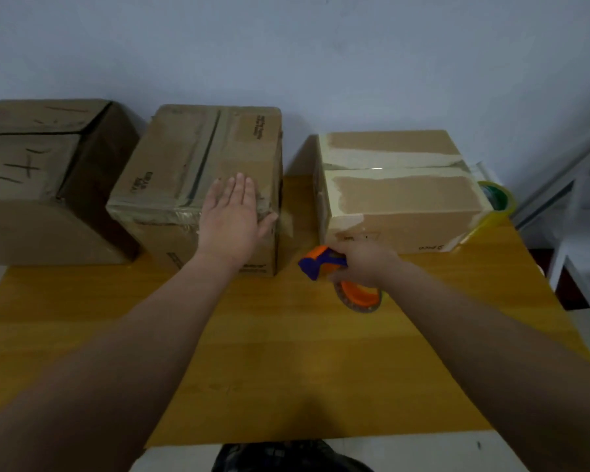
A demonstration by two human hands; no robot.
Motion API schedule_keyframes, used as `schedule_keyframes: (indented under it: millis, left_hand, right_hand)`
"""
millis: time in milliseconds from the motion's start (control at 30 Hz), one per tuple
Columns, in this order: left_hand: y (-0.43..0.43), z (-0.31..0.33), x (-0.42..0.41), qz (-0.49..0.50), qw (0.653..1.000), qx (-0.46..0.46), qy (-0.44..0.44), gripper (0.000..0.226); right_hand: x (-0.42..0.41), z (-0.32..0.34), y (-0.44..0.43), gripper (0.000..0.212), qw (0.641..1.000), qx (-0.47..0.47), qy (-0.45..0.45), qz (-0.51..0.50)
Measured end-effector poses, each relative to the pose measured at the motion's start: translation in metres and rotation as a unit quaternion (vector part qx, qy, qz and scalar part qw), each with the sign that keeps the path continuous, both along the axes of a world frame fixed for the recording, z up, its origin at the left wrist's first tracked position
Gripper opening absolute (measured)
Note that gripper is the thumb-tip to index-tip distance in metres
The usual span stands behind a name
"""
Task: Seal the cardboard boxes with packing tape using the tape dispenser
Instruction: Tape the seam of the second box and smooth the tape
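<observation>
Wooden table point(286, 352) nearest. R hand point(361, 264) clamped on tape dispenser point(321, 262) handle, just right-front of middle box point(171, 158); L hand point(234, 212) flat, fingers straight, on its top. Dispenser prob light, rigid; grip handle only.

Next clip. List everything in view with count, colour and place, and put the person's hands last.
left box: one, dark brown, far left by the wall
middle box: one, brown, centre by the wall
right box: one, light brown with pale tape strips, right by the wall
tape dispenser: one, orange and blue, in front of the right box
tape roll: one, yellowish, behind the right box's right end
table: one, yellow wood, under the middle and right boxes
shelf: one, white, far right
left hand: flat on the middle box
right hand: grips the tape dispenser
</observation>
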State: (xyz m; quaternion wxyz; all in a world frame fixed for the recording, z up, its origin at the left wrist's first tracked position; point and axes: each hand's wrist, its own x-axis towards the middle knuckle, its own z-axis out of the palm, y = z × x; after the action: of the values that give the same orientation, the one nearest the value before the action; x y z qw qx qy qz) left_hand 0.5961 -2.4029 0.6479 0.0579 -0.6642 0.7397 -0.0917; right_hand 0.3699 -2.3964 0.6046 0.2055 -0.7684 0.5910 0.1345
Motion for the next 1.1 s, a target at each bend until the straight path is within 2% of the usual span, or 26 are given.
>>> schedule_keyframes:
  millis: [100,167,333,467,600,633,700,733,767,800,833,900,933,967,1000,1033,1100]
  left_hand:
    - [0.000,0.002,0.002,-0.003,1.000,0.004,-0.008,0.078]
    - [0.002,0.002,0.002,-0.003,1.000,0.006,-0.010,0.079]
    - [0.001,0.001,0.003,-0.003,1.000,0.003,0.001,0.080]
    - [0.002,-0.001,0.002,-0.001,1.000,-0.001,0.016,0.079]
    - [0.002,-0.004,0.002,0.004,0.999,-0.009,0.033,0.080]
    - [0.002,-0.005,0.002,0.005,0.999,-0.011,0.038,0.080]
    - [0.002,-0.005,0.001,0.004,0.999,-0.013,0.043,0.080]
    - [0.002,-0.005,0.001,0.004,0.999,-0.014,0.044,0.080]
    - [0.002,-0.005,0.001,0.004,0.999,-0.017,0.045,0.080]
    - [0.002,-0.005,0.001,0.004,0.999,-0.021,0.047,0.081]
    - [0.002,-0.006,0.000,0.004,0.999,-0.024,0.048,0.081]
    - [0.003,-0.006,0.000,0.004,0.998,-0.027,0.050,0.081]
    - [0.004,-0.006,0.000,0.002,0.998,-0.026,0.050,0.081]
    - [0.003,-0.006,0.000,0.001,0.998,-0.025,0.051,0.080]
    - [0.003,-0.005,0.000,-0.001,0.998,-0.024,0.050,0.080]
    - [0.002,-0.005,0.000,-0.001,0.999,-0.022,0.046,0.081]
    - [0.001,-0.005,0.001,-0.001,0.999,-0.015,0.036,0.081]
  right_hand:
    - [0.013,-0.013,0.007,0.089,0.980,0.039,-0.167,-0.104]
    - [0.020,-0.022,0.015,0.096,0.953,0.069,-0.227,-0.190]
    - [0.024,-0.050,0.025,0.050,0.929,0.138,-0.227,-0.259]
    - [0.022,-0.072,0.028,0.051,0.918,0.149,-0.241,-0.277]
    - [0.023,-0.089,0.029,0.034,0.919,0.169,-0.224,-0.278]
    - [0.024,-0.089,0.029,0.030,0.931,0.154,-0.199,-0.265]
    - [0.027,-0.087,0.029,0.030,0.961,0.058,-0.146,-0.226]
    - [0.031,-0.081,0.029,0.033,0.964,-0.008,-0.167,-0.209]
    - [0.037,-0.070,0.030,0.036,0.950,-0.062,-0.230,-0.201]
    - [0.045,-0.056,0.030,0.037,0.921,-0.093,-0.315,-0.210]
    - [0.055,-0.039,0.029,0.042,0.873,-0.081,-0.410,-0.252]
    - [0.071,-0.004,0.020,0.064,0.727,0.073,-0.567,-0.380]
    - [0.074,0.009,0.015,0.072,0.659,0.156,-0.604,-0.421]
    - [0.074,0.020,0.009,0.076,0.615,0.212,-0.621,-0.437]
    - [0.074,0.028,0.004,0.073,0.601,0.234,-0.628,-0.436]
    - [0.072,0.034,0.001,0.063,0.603,0.230,-0.630,-0.431]
    - [0.070,0.040,-0.004,0.031,0.629,0.166,-0.623,-0.435]
